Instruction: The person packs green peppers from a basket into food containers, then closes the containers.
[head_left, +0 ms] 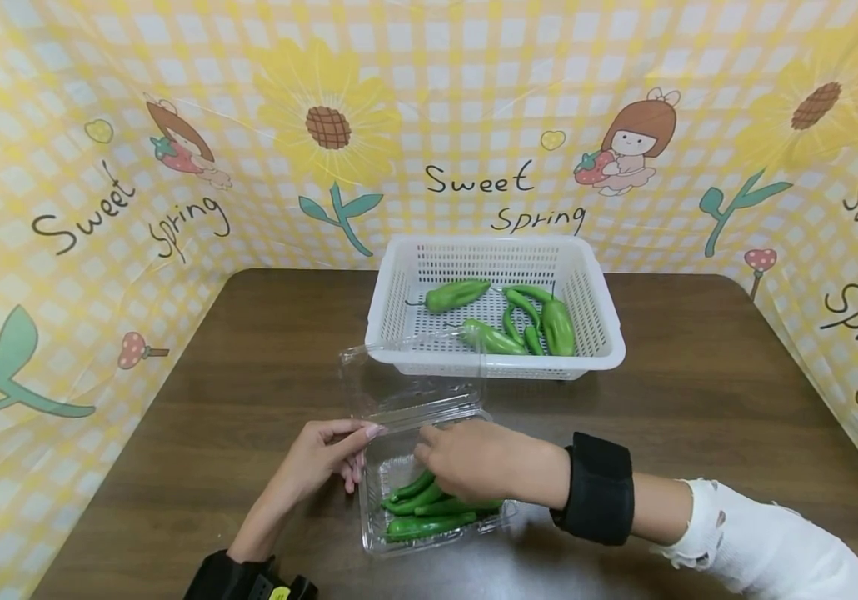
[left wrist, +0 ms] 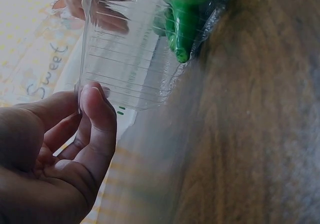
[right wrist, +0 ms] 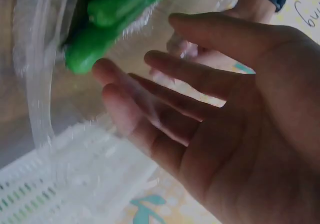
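Fingers of the left hand (head_left: 320,462) pinched the left rim of a clear plastic clamshell box (head_left: 399,462) on the brown wooden counter (head_left: 699,400), while the right hand (head_left: 474,467), fingers loosely spread and holding nothing, hovered over the long green peppers (head_left: 421,512) inside, before a white perforated plastic basket (head_left: 601,333).

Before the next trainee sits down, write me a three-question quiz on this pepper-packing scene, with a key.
1. True or false: the white basket holds no peppers.
2. Which hand pinches the edge of the clear clamshell box? A) left hand B) right hand C) neither
3. Fill in: the open right hand hovers over the green ______ lying in the box.

Key
1. False: several basket peppers lie in it.
2. A: the left hand pinches the box's edge between thumb and fingers.
3. peppers: the box peppers sit under the right hand, whose fingers are straight and hold nothing.
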Motion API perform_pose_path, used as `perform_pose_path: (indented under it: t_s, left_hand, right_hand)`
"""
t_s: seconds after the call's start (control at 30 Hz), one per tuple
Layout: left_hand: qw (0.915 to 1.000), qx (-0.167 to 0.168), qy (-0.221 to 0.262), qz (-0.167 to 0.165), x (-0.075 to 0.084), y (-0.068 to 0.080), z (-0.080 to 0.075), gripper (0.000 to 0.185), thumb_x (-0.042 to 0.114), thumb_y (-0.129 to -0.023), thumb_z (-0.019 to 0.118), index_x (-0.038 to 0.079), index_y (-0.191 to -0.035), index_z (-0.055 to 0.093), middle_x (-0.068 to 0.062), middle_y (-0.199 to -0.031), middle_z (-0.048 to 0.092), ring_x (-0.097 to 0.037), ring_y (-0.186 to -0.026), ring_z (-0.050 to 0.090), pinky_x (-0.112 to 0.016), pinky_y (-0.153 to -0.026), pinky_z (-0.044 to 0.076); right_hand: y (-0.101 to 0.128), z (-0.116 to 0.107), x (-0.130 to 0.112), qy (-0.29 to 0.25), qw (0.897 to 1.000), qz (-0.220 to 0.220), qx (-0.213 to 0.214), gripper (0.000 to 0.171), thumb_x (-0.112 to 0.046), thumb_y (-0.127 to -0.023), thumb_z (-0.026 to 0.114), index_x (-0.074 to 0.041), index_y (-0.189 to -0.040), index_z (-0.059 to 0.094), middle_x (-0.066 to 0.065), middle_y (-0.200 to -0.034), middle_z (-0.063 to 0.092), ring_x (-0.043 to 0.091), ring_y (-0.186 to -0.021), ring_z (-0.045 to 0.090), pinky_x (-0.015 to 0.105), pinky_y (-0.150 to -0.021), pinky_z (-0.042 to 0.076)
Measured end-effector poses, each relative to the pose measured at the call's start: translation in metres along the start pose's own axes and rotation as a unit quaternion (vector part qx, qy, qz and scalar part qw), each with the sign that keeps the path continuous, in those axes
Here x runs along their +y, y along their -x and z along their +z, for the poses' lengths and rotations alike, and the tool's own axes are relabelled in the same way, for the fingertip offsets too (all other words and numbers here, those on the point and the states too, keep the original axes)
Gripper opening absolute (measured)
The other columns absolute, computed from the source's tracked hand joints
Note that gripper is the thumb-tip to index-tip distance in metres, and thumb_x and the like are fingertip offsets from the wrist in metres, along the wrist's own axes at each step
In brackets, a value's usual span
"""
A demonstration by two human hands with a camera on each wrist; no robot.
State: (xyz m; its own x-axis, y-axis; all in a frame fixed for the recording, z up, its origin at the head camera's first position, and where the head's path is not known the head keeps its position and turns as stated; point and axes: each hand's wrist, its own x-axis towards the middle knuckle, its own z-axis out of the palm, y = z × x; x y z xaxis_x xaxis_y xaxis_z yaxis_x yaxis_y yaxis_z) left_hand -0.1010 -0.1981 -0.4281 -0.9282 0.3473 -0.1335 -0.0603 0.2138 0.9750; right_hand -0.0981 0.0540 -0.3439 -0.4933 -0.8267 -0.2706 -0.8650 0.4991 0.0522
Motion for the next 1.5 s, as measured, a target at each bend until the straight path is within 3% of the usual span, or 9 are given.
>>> perform_pose_path:
  t_s: [0.2,0.43,0.7,1.1,1.5]
  left_hand:
    - [1.0,0.001,-0.002,0.002,0.001,0.0,0.0,0.034,0.02,-0.1,0.06,-0.007,-0.12,0.066,-0.006,-0.066,0.059,-0.012,-0.051,0.06,-0.036,-0.045,0.058]
    - [1.0,0.003,-0.006,0.004,0.001,0.001,-0.001,0.034,0.02,-0.1,0.06,-0.007,-0.12,0.066,-0.007,-0.067,0.059,-0.012,-0.051,0.06,-0.038,-0.045,0.058]
    - [1.0,0.001,-0.001,0.007,0.001,0.002,-0.002,0.034,0.017,-0.101,0.059,-0.009,-0.121,0.065,-0.006,-0.066,0.059,-0.011,-0.051,0.06,-0.036,-0.044,0.058]
    - [0.9999,0.003,-0.014,0.001,0.001,0.003,-0.002,0.034,0.02,-0.101,0.059,-0.007,-0.121,0.066,-0.008,-0.067,0.059,-0.012,-0.051,0.061,-0.038,-0.045,0.058]
    - [0.9999,0.003,-0.014,0.0,0.0,0.003,-0.002,0.034,0.02,-0.101,0.059,-0.007,-0.121,0.066,-0.008,-0.067,0.059,-0.012,-0.051,0.061,-0.039,-0.046,0.058]
  right_hand:
    - [0.015,-0.012,0.015,0.001,1.0,-0.002,0.029,0.027,-0.021,-0.096,0.062,-0.01,-0.121,0.061,0.002,-0.107,0.06,0.008,-0.075,0.057,0.018,-0.061,0.052]
    - [0.037,-0.02,0.033,-0.027,0.992,-0.008,0.119,0.012,-0.014,-0.093,0.062,-0.009,-0.104,0.063,0.0,-0.086,0.057,0.01,-0.07,0.054,0.023,-0.061,0.052]
    - [0.055,-0.034,0.044,-0.046,0.986,0.006,0.158,0.007,-0.009,-0.094,0.061,-0.006,-0.1,0.063,0.0,-0.084,0.058,0.009,-0.067,0.052,0.021,-0.058,0.049]
    - [0.07,-0.048,0.062,-0.069,0.983,0.055,0.16,0.004,-0.01,-0.094,0.063,-0.01,-0.092,0.061,-0.003,-0.077,0.056,0.008,-0.065,0.051,0.023,-0.056,0.048]
    - [0.06,-0.065,0.096,-0.075,0.978,0.088,0.176,0.005,-0.009,-0.094,0.065,-0.005,-0.095,0.062,0.004,-0.084,0.06,0.014,-0.069,0.053,0.028,-0.061,0.049]
